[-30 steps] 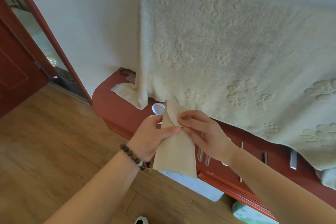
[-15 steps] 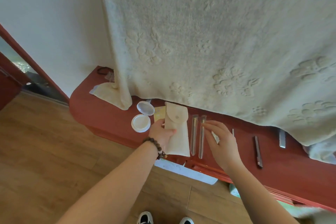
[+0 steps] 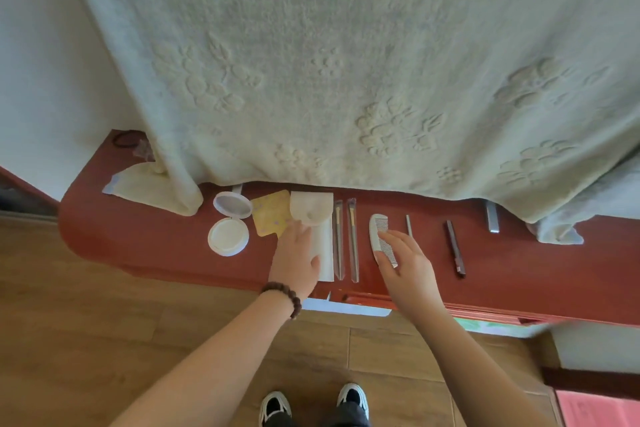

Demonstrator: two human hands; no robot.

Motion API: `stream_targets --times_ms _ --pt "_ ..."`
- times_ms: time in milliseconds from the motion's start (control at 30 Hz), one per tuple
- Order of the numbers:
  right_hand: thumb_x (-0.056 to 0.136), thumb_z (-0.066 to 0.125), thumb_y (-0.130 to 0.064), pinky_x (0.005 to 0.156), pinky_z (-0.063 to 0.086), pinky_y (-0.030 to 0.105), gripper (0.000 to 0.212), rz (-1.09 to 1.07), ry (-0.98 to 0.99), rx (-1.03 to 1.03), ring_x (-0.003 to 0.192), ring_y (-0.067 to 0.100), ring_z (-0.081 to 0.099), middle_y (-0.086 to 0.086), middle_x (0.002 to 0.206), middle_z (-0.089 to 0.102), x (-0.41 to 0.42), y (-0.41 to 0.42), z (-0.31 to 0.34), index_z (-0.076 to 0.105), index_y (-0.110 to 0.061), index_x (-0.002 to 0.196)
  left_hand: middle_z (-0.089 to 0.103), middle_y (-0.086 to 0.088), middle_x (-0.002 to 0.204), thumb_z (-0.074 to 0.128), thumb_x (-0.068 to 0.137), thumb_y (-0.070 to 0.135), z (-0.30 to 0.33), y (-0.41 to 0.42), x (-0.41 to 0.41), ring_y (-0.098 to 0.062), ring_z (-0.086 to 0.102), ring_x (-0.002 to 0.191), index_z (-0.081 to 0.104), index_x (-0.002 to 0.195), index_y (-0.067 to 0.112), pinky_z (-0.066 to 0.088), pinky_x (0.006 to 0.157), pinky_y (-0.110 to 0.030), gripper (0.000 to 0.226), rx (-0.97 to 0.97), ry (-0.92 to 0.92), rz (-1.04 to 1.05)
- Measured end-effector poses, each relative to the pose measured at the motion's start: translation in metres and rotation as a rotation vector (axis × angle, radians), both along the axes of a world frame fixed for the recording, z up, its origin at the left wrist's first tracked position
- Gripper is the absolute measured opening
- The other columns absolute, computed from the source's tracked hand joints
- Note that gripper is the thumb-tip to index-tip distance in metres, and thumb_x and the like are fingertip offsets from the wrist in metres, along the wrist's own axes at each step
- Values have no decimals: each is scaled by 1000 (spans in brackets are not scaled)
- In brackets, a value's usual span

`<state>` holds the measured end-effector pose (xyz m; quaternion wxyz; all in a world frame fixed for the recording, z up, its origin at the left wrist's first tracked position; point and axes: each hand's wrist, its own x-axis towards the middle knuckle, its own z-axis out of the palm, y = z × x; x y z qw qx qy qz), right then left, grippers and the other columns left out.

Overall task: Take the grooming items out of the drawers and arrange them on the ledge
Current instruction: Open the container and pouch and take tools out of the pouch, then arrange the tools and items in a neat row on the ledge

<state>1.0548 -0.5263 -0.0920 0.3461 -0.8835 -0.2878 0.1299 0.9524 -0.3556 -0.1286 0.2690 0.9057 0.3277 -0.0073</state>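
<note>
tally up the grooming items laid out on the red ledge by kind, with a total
Open round white compact: 1
Yellow square card: 1
Cream fabric pouch: 1
Brushes in clear sleeves: 2
White plastic comb: 1
Thin silver stick: 1
Dark slim pencil: 1
Flat silver metal tool: 1
Total: 9

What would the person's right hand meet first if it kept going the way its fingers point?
Most likely the white comb: the right hand hovers at it, fingers aimed up-left along it. Whether they already touch is unclear.
</note>
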Motion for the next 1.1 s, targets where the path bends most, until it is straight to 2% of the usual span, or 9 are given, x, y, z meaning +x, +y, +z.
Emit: stream_targets --times_ms 167,467,533,600,667,733,833,967,1100 --pt "93 55 -22 96 39 23 35 -44 12 -45 117 16 52 -3 135 51 -8 -8 -4 57 -18 128 -7 -10 160 41 99 29 -8 -15 -10 -29 -7 147 8 151 17 6 119 -38 63 142 236 -249" --pt "92 55 -18 95 38 22 35 -133 49 -134 121 15 48 -3 132 51 -22 -29 -17 58 -16 127 -4 -14 159 44 97 29 -2 -9 -2 -34 -6 146 10 150 15 6 120 -45 65 193 254 -354" --pt "91 55 -18 95 42 25 35 -179 44 -135 120 15 49 -3 132 51 -19 -37 -15 58 -17 126 6 -13 159 45 97 31 2 -16 3 -31 -1 147 17 149 16 9 120 -46 61 184 174 -333" --pt "91 55 -19 95 46 30 34 -216 41 -130 120 16 49 -3 132 50 -15 -48 -13 58 -18 126 28 -10 153 48 96 30 8 -27 12 -27 21 143 34 143 15 24 116 -41 51 145 28 -334" --pt "92 55 -19 96 47 32 34 -242 39 -124 122 16 48 -3 134 49 -9 -60 -11 58 -19 125 51 -6 133 52 93 28 15 -41 27 -21 48 122 51 128 15 43 102 -35 37 99 -109 -344" --pt "92 55 -19 96 45 31 35 -269 37 -123 124 16 46 -2 135 48 -1 -75 -9 58 -18 126 58 -4 118 54 92 27 22 -60 48 -20 57 105 56 119 14 49 89 -34 30 26 -147 -342" --pt "91 57 -17 95 44 29 34 -275 6 -96 121 18 49 -2 134 49 20 -100 -7 60 -18 124 59 -3 117 53 92 33 26 -88 80 -20 60 102 54 122 14 51 82 -33 35 -75 -80 -294" --pt "90 57 -15 93 35 21 33 -221 -23 -84 122 16 48 -2 133 50 65 -128 -8 60 -17 123 63 -2 105 53 91 42 20 -110 117 -21 63 92 54 115 14 53 74 -34 37 -28 45 -176" --pt "91 56 -17 95 36 21 34 -85 4 -102 124 15 45 -2 135 48 108 -148 -14 60 -18 125 65 -4 96 58 88 47 13 -127 145 -22 64 86 54 109 12 52 66 -31 41 9 176 4"
